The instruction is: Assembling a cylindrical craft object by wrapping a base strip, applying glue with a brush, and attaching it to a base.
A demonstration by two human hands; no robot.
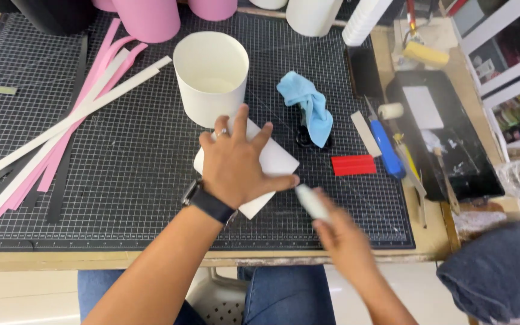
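Low at centre-right, right hand (341, 232), blurred, grips a white tube (311, 201). Above it, left hand (236, 159) lies spread flat on a white card (278, 161) mid-frame on the counter (121, 162); a white cylinder (210, 75) stands behind.

This is a craft workshop for making paper or card boxes. The desk (7, 259) is covered by a black gridded cutting mat (133, 156). On it lie long pink and white card strips (61, 126), a white card cylinder (212, 75) and more pink cylinders (151, 18) at the far edge. To the side sit a small paint roller (390, 111), a black glue tray (446, 138) and a blue cloth (308, 102).
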